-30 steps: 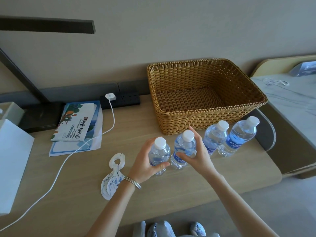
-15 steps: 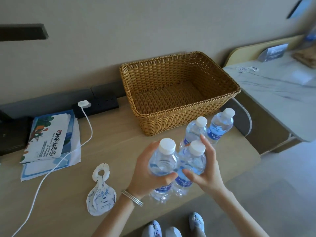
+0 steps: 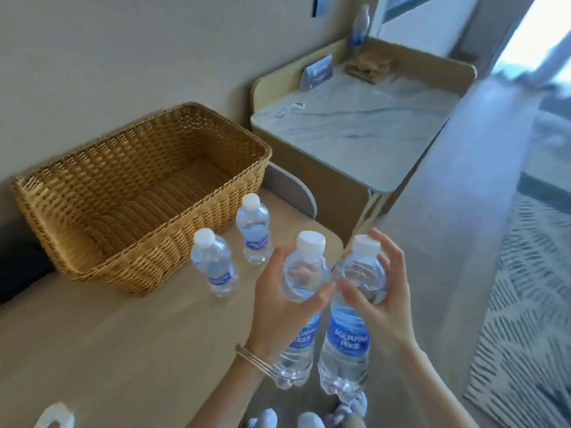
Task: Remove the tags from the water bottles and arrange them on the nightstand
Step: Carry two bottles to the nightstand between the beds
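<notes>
Nightstand (image 3: pixel 355 128) past the worktop's (image 3: pixel 123 335) right edge waits: left hand (image 3: pixel 278 310) grips the tagless left bottle (image 3: pixel 304 338), right hand (image 3: pixel 383 310) the right bottle (image 3: pixel 347 335), both lifted; two more bottles (image 3: pixel 213 264) stand by the basket (image 3: pixel 148 264).

The nightstand (image 3: pixel 364 131) at upper right is lying largely open (a card (image 3: pixel 318 72), folded cloth (image 3: pixel 367 67) and back bottle (image 3: pixel 360 26) are crowding its far edge); the basket (image 3: pixel 142 193) and two standing bottles (image 3: pixel 213 267) are blocking centre-left.
</notes>
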A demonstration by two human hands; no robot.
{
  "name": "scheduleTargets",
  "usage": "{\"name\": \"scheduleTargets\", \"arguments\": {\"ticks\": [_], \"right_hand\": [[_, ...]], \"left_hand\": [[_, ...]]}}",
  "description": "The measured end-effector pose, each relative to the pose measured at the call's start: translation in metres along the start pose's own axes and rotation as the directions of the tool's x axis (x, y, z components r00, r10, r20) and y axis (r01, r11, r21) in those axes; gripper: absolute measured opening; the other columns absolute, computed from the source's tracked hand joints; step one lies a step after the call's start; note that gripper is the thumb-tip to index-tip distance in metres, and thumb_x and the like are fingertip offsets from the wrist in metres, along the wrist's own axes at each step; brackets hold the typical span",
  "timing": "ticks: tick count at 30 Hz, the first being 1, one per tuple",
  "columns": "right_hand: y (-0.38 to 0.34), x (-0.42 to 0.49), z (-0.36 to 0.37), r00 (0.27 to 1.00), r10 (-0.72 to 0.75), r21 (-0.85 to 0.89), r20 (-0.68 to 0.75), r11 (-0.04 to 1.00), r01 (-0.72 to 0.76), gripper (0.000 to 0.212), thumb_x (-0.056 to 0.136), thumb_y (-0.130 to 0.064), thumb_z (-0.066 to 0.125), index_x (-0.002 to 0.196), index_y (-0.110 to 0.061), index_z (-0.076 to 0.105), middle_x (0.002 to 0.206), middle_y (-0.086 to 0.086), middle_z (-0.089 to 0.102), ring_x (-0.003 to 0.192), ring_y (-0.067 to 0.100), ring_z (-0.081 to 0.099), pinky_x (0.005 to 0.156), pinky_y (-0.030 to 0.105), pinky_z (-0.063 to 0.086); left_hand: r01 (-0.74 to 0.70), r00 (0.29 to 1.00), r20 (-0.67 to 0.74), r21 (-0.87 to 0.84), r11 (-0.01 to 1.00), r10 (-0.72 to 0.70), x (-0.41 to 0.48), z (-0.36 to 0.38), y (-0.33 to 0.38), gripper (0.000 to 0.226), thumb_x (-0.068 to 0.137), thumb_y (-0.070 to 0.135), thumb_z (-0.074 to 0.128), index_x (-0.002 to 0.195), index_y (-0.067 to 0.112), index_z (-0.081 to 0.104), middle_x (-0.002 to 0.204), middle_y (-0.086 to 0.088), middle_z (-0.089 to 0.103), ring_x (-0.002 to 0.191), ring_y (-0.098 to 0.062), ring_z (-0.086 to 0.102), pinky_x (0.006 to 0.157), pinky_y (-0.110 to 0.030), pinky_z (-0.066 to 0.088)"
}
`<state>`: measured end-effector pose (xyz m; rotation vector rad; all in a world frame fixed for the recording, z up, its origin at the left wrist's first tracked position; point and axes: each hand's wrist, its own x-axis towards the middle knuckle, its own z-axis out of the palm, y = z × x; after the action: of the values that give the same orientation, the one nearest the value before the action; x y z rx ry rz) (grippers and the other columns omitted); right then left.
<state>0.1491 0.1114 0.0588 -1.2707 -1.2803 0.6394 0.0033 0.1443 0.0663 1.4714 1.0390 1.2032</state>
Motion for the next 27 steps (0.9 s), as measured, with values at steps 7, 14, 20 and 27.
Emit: {"name": "scheduleTargets", "arguments": {"ticks": [7,14,20,27], "right_hand": [[0.025,0.003,-0.116,0.964,0.072,-0.114,-0.257,0.988,-0.105,0.071,0.067,-0.027,0.077,0.129,-0.03,0.042,0.105,-0.009,0.065,0.09,0.004,0.065,0.079,0.005,0.045],[0.052,-0.001,-0.244,0.902,0.068,-0.257,-0.427,0.947,-0.193,0.086,0.065,0.0,0.08,0.137,-0.013,0.036,0.112,-0.029,0.052,0.095,-0.025,0.05,0.077,-0.004,0.037],[0.054,-0.011,-0.334,0.833,0.02,-0.38,-0.552,0.884,-0.273,0.079,0.067,-0.039,0.077,0.137,-0.024,0.042,0.118,-0.014,0.057,0.101,0.004,0.06,0.088,0.004,0.038],[0.059,-0.016,-0.397,0.715,-0.009,-0.446,-0.699,0.787,-0.426,0.055,0.065,-0.042,0.069,0.106,-0.008,0.055,0.085,0.001,0.064,0.075,0.004,0.058,0.07,0.003,0.041]], "left_hand": [[0.009,0.983,0.182,0.054,0.999,-0.019,0.024,0.118,0.005,0.049,0.06,0.042,0.073,0.103,0.032,0.054,0.095,0.017,0.065,0.088,-0.007,0.065,0.073,-0.011,0.049],[0.106,0.946,0.309,-0.01,0.994,-0.098,0.046,0.251,0.009,0.046,0.065,0.026,0.08,0.102,0.028,0.053,0.093,0.004,0.065,0.081,-0.001,0.065,0.068,-0.011,0.049],[0.04,0.905,0.424,0.0,0.999,-0.036,0.049,0.356,0.022,0.058,0.065,0.028,0.081,0.114,0.018,0.052,0.095,0.006,0.065,0.079,0.004,0.065,0.065,-0.009,0.049],[0.048,0.792,0.608,0.023,0.999,-0.052,0.053,0.441,0.029,0.064,0.064,0.027,0.084,0.119,0.017,0.052,0.092,0.002,0.07,0.073,0.0,0.068,0.069,-0.021,0.057]]}}
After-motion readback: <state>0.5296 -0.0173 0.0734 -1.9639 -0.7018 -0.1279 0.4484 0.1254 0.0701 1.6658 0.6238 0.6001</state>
